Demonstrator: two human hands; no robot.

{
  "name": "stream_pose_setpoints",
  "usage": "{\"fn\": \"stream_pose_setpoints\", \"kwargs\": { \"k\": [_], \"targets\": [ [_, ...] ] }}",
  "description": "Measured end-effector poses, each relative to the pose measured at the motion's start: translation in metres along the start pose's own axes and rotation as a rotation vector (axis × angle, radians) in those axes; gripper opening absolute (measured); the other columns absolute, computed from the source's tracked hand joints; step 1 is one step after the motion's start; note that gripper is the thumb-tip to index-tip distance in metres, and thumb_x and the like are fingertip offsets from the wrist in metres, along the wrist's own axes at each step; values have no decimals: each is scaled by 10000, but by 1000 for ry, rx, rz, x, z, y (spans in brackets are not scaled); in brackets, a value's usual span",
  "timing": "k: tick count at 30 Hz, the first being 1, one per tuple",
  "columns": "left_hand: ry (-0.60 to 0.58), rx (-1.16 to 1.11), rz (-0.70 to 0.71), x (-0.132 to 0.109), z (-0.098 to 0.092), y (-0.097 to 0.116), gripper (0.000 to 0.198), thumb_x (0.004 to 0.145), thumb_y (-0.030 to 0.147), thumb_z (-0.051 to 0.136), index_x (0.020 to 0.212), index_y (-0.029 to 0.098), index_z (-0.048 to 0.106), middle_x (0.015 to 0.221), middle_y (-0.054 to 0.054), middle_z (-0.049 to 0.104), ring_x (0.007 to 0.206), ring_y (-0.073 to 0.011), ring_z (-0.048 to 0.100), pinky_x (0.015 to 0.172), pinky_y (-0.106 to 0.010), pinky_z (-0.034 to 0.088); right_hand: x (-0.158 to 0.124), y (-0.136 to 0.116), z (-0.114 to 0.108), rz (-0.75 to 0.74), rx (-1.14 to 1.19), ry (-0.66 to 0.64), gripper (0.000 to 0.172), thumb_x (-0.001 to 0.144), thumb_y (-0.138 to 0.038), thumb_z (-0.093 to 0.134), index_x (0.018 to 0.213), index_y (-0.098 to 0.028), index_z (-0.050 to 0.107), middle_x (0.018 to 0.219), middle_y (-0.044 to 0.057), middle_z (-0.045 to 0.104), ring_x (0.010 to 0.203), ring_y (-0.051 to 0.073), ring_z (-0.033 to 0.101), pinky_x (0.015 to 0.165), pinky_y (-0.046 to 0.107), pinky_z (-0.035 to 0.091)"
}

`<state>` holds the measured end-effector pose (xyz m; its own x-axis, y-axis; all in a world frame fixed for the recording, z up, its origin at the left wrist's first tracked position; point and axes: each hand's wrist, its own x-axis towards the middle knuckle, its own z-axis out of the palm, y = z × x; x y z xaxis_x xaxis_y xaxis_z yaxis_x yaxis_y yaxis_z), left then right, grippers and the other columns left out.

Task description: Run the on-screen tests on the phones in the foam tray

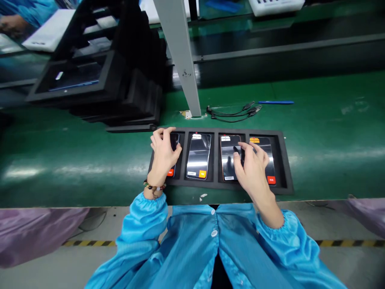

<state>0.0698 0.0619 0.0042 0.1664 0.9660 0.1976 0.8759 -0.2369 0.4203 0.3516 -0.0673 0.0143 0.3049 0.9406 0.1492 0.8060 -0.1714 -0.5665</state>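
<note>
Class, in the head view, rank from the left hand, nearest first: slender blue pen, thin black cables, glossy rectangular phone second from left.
1. Glossy black rectangular phone, just right of the left hand.
2. Thin black cables, beyond the dark rectangular tray.
3. Slender blue pen, right of the cables.

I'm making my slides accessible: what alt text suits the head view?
A bare left hand is over the leftmost of four phones in a black tray on a green bench; the right hand is over the third phone and the fourth.

Workbench [331,160]: green. Tray [215,185]: dark grey. Square phone stickers [202,174]: orange, red. Floor tape [351,243]: yellow-black stripes. Stacked trays [116,76], blurred: apparently black.
</note>
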Motion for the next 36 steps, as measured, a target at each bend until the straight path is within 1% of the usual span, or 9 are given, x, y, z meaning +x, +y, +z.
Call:
{"fn": "stream_pose_setpoints", "kwargs": {
  "k": [3, 6, 10, 12, 15, 18, 24, 29, 36],
  "targets": [
    [86, -70, 28, -4, -3, -2, 623, 892, 289, 736, 1485, 228, 555, 1452, -193, 503, 1434, -405, 484, 1263, -634, 418, 1, 0, 2, 12, 13, 1, 390, 1087, -382, 463, 1381, -170, 607, 1363, 202, 762, 1494, 391, 481, 1249, 631, 294],
    [136, -116, 86, -10, -1, 15, 605, 936, 356, 738, 1494, 233, 539, 1532, -191, 491, 1506, -388, 455, 1309, -616, 374, 2, 2, 4, 47, 65, -26, 374, 1070, -417, 478, 1341, -198, 615, 1383, 189, 747, 1433, 386, 504, 1226, 628, 324],
    [-33, -95, 173, -9, 14, 59, 770, 891, 409, 813, 1576, 255, 496, 1681, -208, 388, 1570, -440, 393, 1290, -667, 387, 4, 5, 5, 85, 121, -37, 379, 1052, -446, 483, 1331, -229, 619, 1386, 168, 746, 1418, 378, 509, 1232, 635, 325],
    [-124, -52, 157, -4, 23, 79, 835, 878, 398, 822, 1619, 282, 454, 1746, -209, 325, 1588, -465, 364, 1263, -716, 399, 5, 5, 4, 89, 130, -38, 401, 1048, -450, 486, 1360, -232, 613, 1399, 163, 742, 1432, 380, 505, 1241, 640, 317],
    [-207, 8, 119, 3, 31, 96, 806, 913, 330, 753, 1649, 275, 428, 1771, -213, 300, 1592, -474, 352, 1197, -743, 456, 7, 4, 3, 99, 140, -57, 413, 1048, -458, 492, 1378, -241, 612, 1434, 154, 726, 1439, 375, 512, 1244, 640, 322],
    [-227, 28, 93, 5, 30, 101, 734, 927, 240, 671, 1631, 255, 461, 1711, -218, 379, 1547, -462, 399, 1141, -713, 505, 7, 4, -1, 135, 182, -75, 402, 1048, -473, 497, 1360, -253, 620, 1387, 143, 748, 1415, 366, 540, 1236, 638, 339],
    [-227, 66, 101, 2, 28, 107, 640, 915, 139, 580, 1545, 242, 531, 1516, -213, 518, 1372, -448, 516, 1097, -723, 499, 6, 1, -4, 144, 210, -95, 377, 1039, -485, 521, 1321, -254, 618, 1365, 144, 746, 1389, 354, 569, 1237, 623, 350],
    [-250, 75, 114, 2, 29, 111, 550, 926, 98, 524, 1455, 239, 573, 1445, -208, 541, 1309, -445, 542, 1073, -762, 488, 6, 1, -3, 167, 222, -115, 319, 1041, -506, 522, 1240, -275, 619, 1341, 120, 745, 1355, 346, 582, 1216, 616, 376],
    [-251, 70, 135, 1, 26, 111, 532, 937, 100, 516, 1446, 247, 566, 1436, -209, 555, 1302, -439, 561, 1061, -757, 500, 4, -2, -6, 195, 298, -119, 336, 1014, -546, 555, 1202, -283, 644, 1315, 116, 748, 1344, 347, 592, 1218, 630, 395]
  ]
}}
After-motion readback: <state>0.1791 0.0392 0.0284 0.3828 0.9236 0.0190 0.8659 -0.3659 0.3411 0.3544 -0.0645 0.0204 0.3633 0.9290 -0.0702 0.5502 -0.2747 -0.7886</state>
